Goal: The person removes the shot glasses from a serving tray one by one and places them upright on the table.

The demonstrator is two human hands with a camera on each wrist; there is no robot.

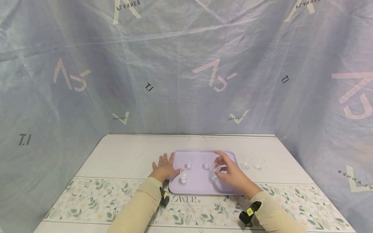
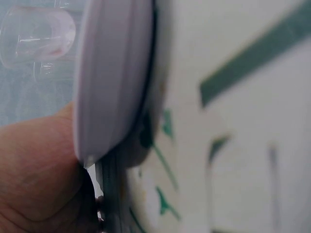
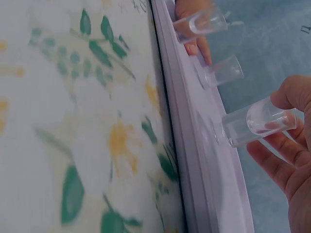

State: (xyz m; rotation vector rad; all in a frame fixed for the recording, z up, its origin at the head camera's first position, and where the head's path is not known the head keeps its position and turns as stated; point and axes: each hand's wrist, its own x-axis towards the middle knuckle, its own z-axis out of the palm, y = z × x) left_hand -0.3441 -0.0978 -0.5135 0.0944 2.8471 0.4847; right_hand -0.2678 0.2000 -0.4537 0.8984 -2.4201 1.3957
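Observation:
A lilac tray (image 1: pixel 195 189) lies on the table in front of me. My left hand (image 1: pixel 164 168) rests at its left edge with the fingers spread, the thumb reaching over the rim. Over the tray's right half, my right hand (image 1: pixel 234 174) pinches a small clear cup (image 3: pixel 235 128) between thumb and fingers. The right wrist view shows this cup upright, its base close over the tray. Near the left thumb stands another clear cup (image 1: pixel 184 177). Two more, a back-left cup (image 1: pixel 189 164) and a back-middle cup (image 1: pixel 207 164), are farther back on the tray.
Right of the tray, two clear cups (image 1: pixel 245 164) stand side by side on the white table. A flowered strip (image 1: pixel 102 200) of cloth runs along the near side. Grey-blue curtains (image 1: pixel 163 106) enclose the table at the back and both sides.

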